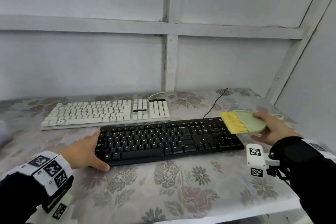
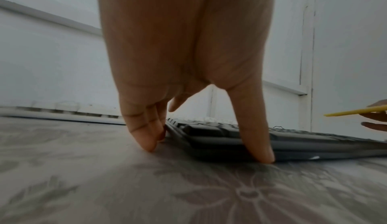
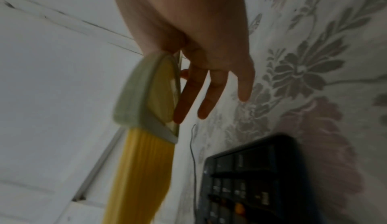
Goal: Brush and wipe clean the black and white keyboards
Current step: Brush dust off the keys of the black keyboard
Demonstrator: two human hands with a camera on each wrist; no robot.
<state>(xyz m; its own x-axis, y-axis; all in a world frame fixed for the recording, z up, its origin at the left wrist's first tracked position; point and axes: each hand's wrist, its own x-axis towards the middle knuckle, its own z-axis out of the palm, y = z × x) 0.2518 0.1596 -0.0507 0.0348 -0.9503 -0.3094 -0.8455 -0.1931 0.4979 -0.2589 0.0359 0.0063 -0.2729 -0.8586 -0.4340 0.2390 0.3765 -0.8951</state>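
Head view, brush (image 1: pixel 243 122) rear seemingly hidden

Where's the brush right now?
The brush is on the right of the head view, held by the right hand and raised over the right end of the black keyboard, with its yellow bristles pointing left.

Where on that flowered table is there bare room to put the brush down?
The widest free patch is the cloth between the black keyboard and the near edge of the table. Another lies behind the black keyboard, right of the white keyboard, crossed by a black cable. Crowded: where the keyboards nearly meet, and at the left hand.
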